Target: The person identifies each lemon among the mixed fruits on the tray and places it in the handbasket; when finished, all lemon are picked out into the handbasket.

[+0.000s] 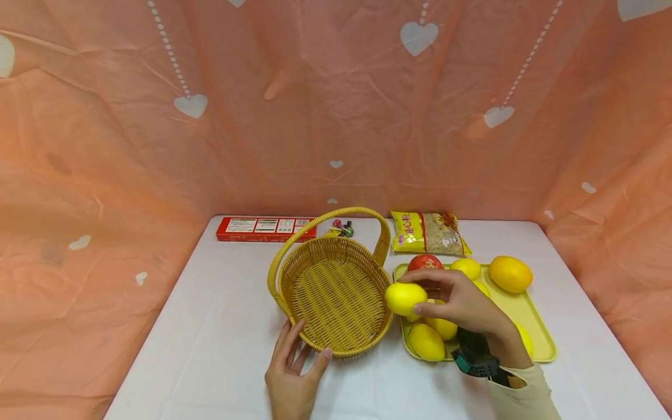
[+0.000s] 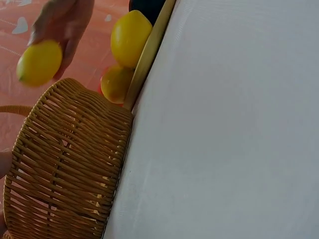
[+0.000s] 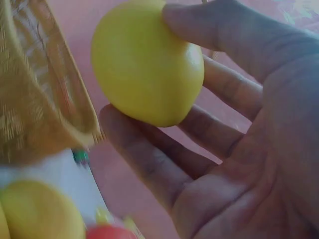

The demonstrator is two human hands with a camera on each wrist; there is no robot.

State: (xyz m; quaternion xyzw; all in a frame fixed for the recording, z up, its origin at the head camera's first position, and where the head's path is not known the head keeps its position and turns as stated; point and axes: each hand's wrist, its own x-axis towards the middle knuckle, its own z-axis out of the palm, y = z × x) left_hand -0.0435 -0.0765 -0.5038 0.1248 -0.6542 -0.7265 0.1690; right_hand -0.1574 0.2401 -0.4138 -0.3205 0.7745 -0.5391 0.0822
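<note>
Head view: right hand [image 1: 462,306] pinching a lemon [image 1: 405,297] between thumb and fingertips, held just past the tray [image 1: 541,341] edge and right beside the basket [image 1: 336,294] rim. Left hand [image 1: 294,373] with relaxed fingers, thumb and fingers resting against the basket's near wall, steadying it on the tabletop [image 1: 210,350]. More lemons, an orange-yellow fruit [image 1: 510,273] and a red fruit [image 1: 424,262] left on the tray behind the right grip; snack bag [image 1: 429,232] and red box [image 1: 265,228] farther off, beyond the basket.

Left wrist view: lemon [image 2: 39,62] hanging from fingertips [image 2: 60,20] above the woven wall [image 2: 70,164], not yet inside.

Right wrist view: lemon [image 3: 147,62] clasped between thumb [image 3: 209,25] and fingers [image 3: 144,154], palm clear of it, basket weave [image 3: 35,84] close on the far side.

Judged step: carrying fruit from tray to basket, mid-transfer. Next move likely calls for clearing the rim, lowering over the empty bottom, then loosening the pinch while the left grip keeps the basket from sliding.
</note>
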